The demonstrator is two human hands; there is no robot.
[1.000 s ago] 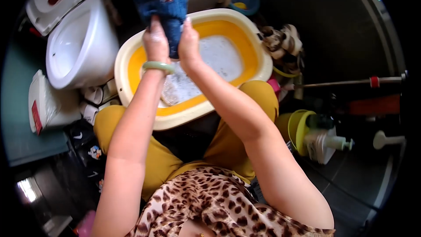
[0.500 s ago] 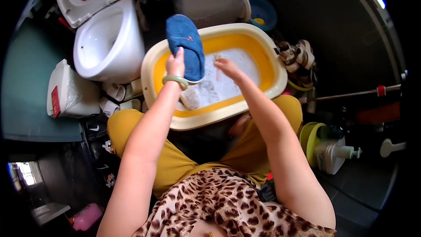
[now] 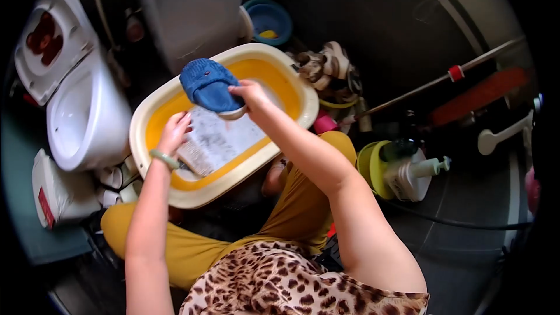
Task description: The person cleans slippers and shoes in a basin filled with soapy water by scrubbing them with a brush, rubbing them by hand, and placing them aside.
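A blue slipper (image 3: 211, 86) is held above a yellow basin with a cream rim (image 3: 224, 196). My right hand (image 3: 252, 97) grips the slipper at its right end, with the thumb on the insole. Lower left of the slipper, my left hand (image 3: 174, 134) is over the basin's left side, its fingers apart and nothing in them. A green bangle (image 3: 164, 159) circles my left wrist. Inside the basin lies cloudy, greyish water (image 3: 224, 135). A pale, textured object (image 3: 196, 158) rests in it near the front left.
A white toilet (image 3: 87, 114) stands at the left, above a white bin (image 3: 61, 192). Behind the basin are a grey cabinet (image 3: 189, 14) and blue tubs (image 3: 277, 17). Patterned shoes (image 3: 332, 67), a long pole (image 3: 420, 84) and a pump bottle (image 3: 423, 168) are at the right.
The slipper has passed from my left hand to my right hand and now lies more sideways. My left hand has let go and moved down-left. The camera view has turned.
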